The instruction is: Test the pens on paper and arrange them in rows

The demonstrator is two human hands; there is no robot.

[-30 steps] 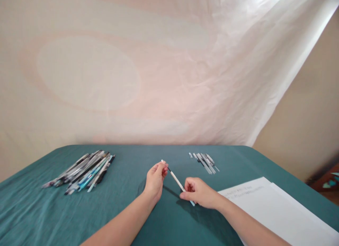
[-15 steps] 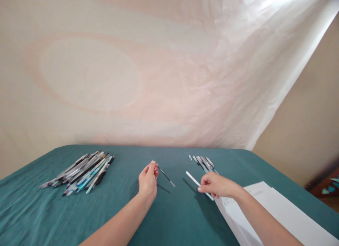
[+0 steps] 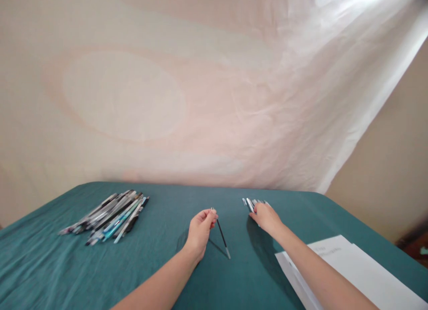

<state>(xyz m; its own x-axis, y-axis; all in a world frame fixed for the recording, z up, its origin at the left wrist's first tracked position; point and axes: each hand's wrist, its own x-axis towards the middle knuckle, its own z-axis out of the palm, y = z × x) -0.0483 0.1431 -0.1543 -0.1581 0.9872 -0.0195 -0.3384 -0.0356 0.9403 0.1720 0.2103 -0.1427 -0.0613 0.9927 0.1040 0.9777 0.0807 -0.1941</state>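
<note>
My left hand [image 3: 199, 231] is closed in a pinch on the top end of a thin dark pen refill [image 3: 222, 238], whose lower tip rests on the teal tablecloth [image 3: 150, 265]. My right hand [image 3: 265, 217] reaches forward to a small row of grey pen barrels [image 3: 250, 203] near the table's far edge and lies over them. Its fingers are curled on a white barrel among them. Whether the hand still grips it I cannot tell.
A heap of several pens [image 3: 109, 216] lies on the left of the table. White paper sheets [image 3: 351, 270] lie at the right front. A pale wrinkled cloth backdrop [image 3: 200, 87] hangs behind the table's far edge.
The refill came out of the white barrel. My right hand carried the barrel away to the right and forward to the row of barrels. My left hand kept the refill and tilted it downward.
</note>
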